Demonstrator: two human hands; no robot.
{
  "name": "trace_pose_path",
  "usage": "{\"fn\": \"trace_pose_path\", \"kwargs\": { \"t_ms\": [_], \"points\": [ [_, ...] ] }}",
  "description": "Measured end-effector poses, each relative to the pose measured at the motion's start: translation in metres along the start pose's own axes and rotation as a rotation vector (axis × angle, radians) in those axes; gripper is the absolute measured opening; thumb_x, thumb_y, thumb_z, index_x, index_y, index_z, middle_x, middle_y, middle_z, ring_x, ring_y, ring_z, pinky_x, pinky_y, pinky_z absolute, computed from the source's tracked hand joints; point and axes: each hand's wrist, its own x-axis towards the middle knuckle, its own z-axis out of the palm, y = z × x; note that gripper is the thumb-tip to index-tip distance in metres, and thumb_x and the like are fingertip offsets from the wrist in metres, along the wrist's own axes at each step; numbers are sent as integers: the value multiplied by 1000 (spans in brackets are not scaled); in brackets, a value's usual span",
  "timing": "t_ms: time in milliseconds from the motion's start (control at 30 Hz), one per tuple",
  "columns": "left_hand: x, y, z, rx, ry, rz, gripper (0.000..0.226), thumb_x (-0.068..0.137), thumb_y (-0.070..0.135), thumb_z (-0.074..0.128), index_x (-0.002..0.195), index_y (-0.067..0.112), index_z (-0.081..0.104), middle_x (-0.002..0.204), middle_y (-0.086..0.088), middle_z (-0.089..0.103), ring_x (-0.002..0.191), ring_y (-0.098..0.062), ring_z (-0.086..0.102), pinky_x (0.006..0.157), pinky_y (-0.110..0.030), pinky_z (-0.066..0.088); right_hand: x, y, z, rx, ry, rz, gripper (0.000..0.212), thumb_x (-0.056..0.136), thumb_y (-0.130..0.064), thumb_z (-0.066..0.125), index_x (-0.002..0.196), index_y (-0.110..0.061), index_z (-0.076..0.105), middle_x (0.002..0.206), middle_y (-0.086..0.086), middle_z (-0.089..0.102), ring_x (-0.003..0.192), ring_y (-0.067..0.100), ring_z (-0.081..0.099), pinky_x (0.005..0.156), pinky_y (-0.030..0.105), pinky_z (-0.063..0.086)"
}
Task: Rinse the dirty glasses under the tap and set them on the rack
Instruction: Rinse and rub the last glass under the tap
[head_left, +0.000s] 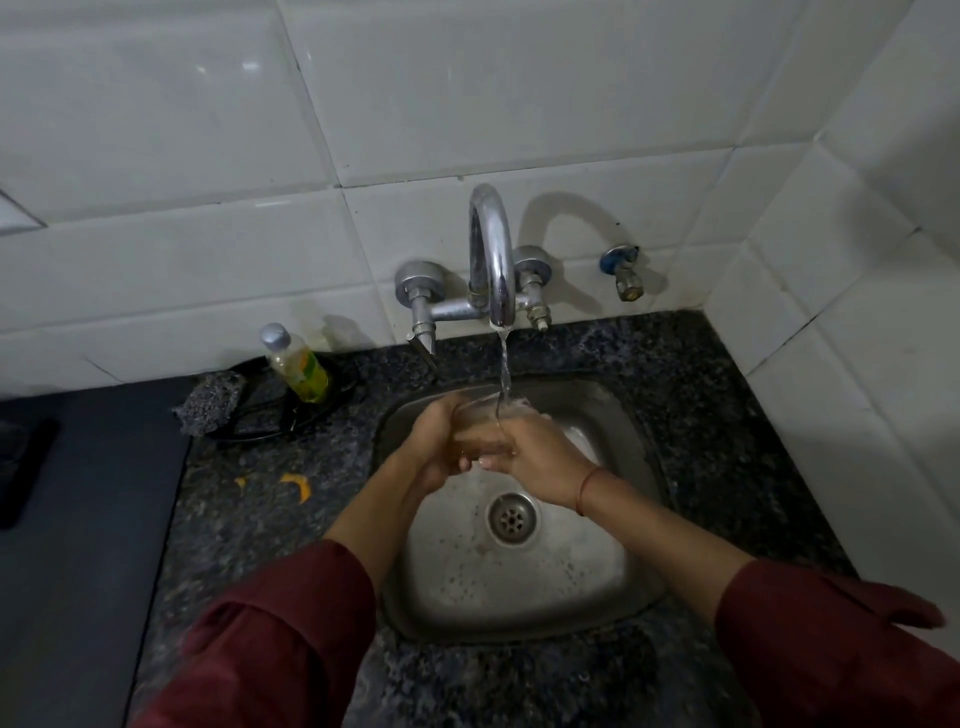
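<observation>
Your dark red sleeves (270, 649) fill the lower corners of the view and end partway up both forearms, which reach forward over the steel sink (519, 597). Its round drain (511, 518) sits just below your wrists, and the basin is wet and speckled with drops.

Around the sink runs a dark speckled stone tabletop (249, 525). Two small orange scraps (298, 486) lie on it, left of the basin. Further back on the left, a bottle (298, 366) of yellow liquid with a silver cap stands on a dark dish (317, 410), and a grey scrubber (210, 408) rests against the dish's left edge. A dark flat object (26, 467) lies at the far left; what it is cannot be told. White tiles (519, 104) cover the wall behind and to your right, with a small blue-handled valve (623, 270) right of the tap (491, 249).

The tap arches out from the wall, and a thin stream of water (504, 369) falls from its spout into the glass (480, 426), which you hold mouth up above the back half of the sink. Your left hand (434, 441) has its grip curled round the glass's left side. Your right hand (540, 452) grips the right side and base, with fingertips showing underneath. Your hands hide most of the glass, so only its rim and a strip of wall show. A thin reddish thread (587, 491) circles your right wrist.
</observation>
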Motion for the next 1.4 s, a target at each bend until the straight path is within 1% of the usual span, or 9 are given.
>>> {"fn": "trace_pose_path", "kwargs": {
  "t_ms": [67,233,400,567,800,1000,1100,1200,1400],
  "points": [
    [-2,2,-2,-5,-64,-18,30,99,34,52,87,13,69,67,-1,67,49,-14,55,35,-18,36,-1,7,1,-202,10,-14,32,90,-16,73,115,-35,73,118,-12,74,109,8,67,95,30,53],
    [3,-18,8,-66,111,427,25,101,23,56,84,6,62,68,-10,60,51,-22,57,38,-28,47,5,-6,2,564,106,239,27,95,0,61,116,-12,73,97,-2,75,81,8,65,60,17,47],
    [0,1,0,9,-26,40,33,101,29,43,85,10,66,64,-3,63,43,-13,50,33,-19,31,0,5,-6,-378,42,-74,28,91,-25,71,116,-36,73,123,-11,70,113,10,63,97,32,50],
    [-2,-11,8,-45,79,360,28,101,29,56,84,9,67,65,-7,63,52,-18,58,45,-27,44,3,1,-1,510,95,208,22,95,-1,61,115,-3,72,98,6,74,79,11,63,59,18,46],
    [5,-5,0,-9,-42,-168,37,99,31,41,68,17,54,62,-2,50,42,-15,44,40,-22,33,-4,1,-11,-45,-118,7,20,91,-25,73,110,-27,79,108,-13,77,103,-3,67,98,25,51],
    [-2,-15,-5,-117,-166,-235,41,101,34,40,76,9,61,67,-7,53,41,-15,48,31,-16,33,-2,-2,-12,-338,-228,-36,21,92,-21,71,109,-33,76,109,-11,74,100,6,66,88,26,52],
    [-4,-17,-2,-113,-173,26,38,100,39,51,88,10,72,79,-10,66,59,-18,58,50,-26,46,-1,0,-4,102,-28,161,18,92,-12,70,104,-23,78,104,-4,77,95,8,67,82,24,52],
    [-6,-17,2,-11,23,322,25,101,28,56,88,8,65,74,-11,63,54,-17,60,43,-27,46,1,-10,0,675,107,357,19,94,-2,64,103,-13,76,96,1,77,89,12,67,68,23,48],
    [-7,7,-8,27,-89,-84,41,103,33,41,92,6,70,65,-9,67,39,-17,55,28,-16,30,-1,-5,-10,-330,27,-153,18,88,-11,74,102,-22,78,107,-8,75,103,7,66,95,27,50]
  ]
}}
